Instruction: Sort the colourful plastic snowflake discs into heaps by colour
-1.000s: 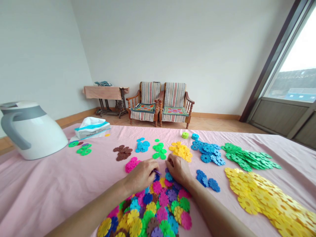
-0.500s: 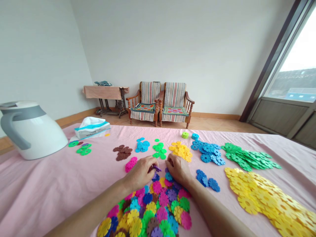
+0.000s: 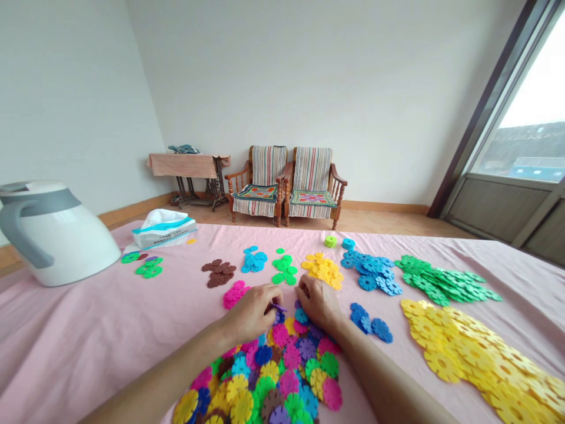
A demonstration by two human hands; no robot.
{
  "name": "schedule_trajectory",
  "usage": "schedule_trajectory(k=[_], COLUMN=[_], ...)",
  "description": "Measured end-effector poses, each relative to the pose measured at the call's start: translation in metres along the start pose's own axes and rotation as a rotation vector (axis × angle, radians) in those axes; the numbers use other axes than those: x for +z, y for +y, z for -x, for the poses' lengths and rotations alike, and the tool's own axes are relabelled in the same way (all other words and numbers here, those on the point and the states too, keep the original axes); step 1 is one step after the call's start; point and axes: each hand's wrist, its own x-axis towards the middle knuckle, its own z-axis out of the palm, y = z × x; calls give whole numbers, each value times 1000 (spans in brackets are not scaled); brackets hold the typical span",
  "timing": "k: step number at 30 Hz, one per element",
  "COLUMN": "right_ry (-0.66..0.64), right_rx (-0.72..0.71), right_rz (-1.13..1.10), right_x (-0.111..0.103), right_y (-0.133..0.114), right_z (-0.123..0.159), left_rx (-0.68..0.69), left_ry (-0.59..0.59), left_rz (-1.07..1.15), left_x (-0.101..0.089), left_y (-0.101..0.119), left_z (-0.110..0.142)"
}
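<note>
Between the fingertips of my left hand (image 3: 253, 312) is a purple snowflake disc (image 3: 279, 307), seen nearly edge-on. My right hand (image 3: 320, 299) is closed just across from it, fingers curled down at the far end of the mixed pile; whatever they pinch is hidden. Below both hands spreads the mixed pile (image 3: 289, 356) of notched plastic discs in pink, yellow, green, blue, brown and purple. A small pink group (image 3: 235, 293) lies beside my left hand. Beyond my right hand is a yellow group (image 3: 324, 269), with light green discs (image 3: 285, 271) to its left.
Brown discs (image 3: 218, 272) and light blue discs (image 3: 254, 261) lie further back. To the right are blue discs (image 3: 375, 274), green discs (image 3: 445, 280) and a long yellow heap (image 3: 481, 359). A white jug (image 3: 73, 241) and tissue pack (image 3: 164, 231) stand at left on the pink cloth (image 3: 145, 318).
The purple disc in my left hand has tilted flatter, and that hand has dropped very slightly. My right hand stays almost where it was.
</note>
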Motion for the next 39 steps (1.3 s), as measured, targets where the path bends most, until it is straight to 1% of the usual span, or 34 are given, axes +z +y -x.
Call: schedule_trajectory(k=[9, 18, 28, 39], right_ry=[-5, -20, -40, -23], right_rx=[9, 18, 37, 18], right_rz=[1, 20, 20, 18], right_x=[0, 1, -2, -1], right_y=[-1, 0, -2, -1], right_z=[-1, -1, 0, 0], left_rx=[11, 1, -9, 0], left_ry=[-9, -32, -24, -9], left_rz=[7, -25, -16, -12], left_x=[3, 1, 2, 4], left_y=[0, 5, 5, 4], left_z=[1, 2, 2, 2])
